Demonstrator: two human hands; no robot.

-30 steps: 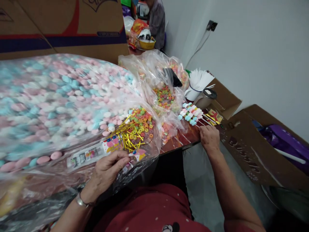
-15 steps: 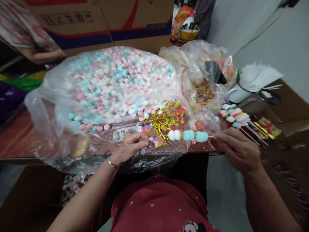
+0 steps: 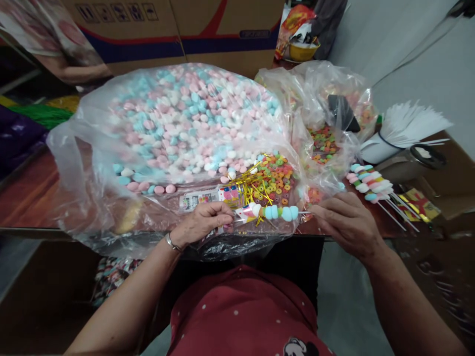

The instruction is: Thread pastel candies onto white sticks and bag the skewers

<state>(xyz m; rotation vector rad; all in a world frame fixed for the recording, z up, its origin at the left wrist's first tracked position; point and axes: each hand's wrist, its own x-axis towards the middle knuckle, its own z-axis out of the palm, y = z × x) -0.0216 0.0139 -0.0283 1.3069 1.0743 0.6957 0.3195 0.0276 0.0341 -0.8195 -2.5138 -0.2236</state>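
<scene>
Left hand (image 3: 210, 221): thumb and fingers pinched on a small printed wrapper (image 3: 244, 213)
Right hand (image 3: 349, 222): closed on the stick end of a candy skewer (image 3: 278, 212)
Candy skewer: roughly level between the hands, far end at the wrapper
Behind it: gold ties (image 3: 256, 187), candy rings (image 3: 284, 180), marshmallow bag (image 3: 178, 123)
Near the mug (image 3: 380, 147): a skewer pile (image 3: 371, 183) on the table (image 3: 29, 198)

Worn on the head, the camera faces forward and down, hands close.
</scene>
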